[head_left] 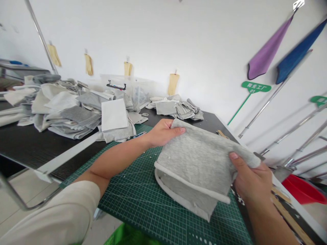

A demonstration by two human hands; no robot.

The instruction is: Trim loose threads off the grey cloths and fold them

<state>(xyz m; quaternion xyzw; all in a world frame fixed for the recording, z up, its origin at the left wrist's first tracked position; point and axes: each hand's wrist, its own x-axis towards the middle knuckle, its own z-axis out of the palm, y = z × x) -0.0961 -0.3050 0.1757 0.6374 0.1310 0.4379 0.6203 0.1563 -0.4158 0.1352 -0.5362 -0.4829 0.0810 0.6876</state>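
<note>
A grey fabric piece (199, 153), folded with thick rolled edges, is held up over the green cutting mat (133, 190). My left hand (163, 132) pinches its upper left corner, thumb on top. At the upper right corner my right hand (251, 177) grips the cloth, with the thumb on the near face and the other fingers hidden behind it. The lower edges hang apart, showing a gap between the layers.
Piles of grey cloth (74, 112) cover the left of the black table (15, 143), with a white card (114, 115) on one. A smaller cloth pile (176, 107) lies at the back. Wooden strips (288, 214) are at right, near a red basin (304, 189).
</note>
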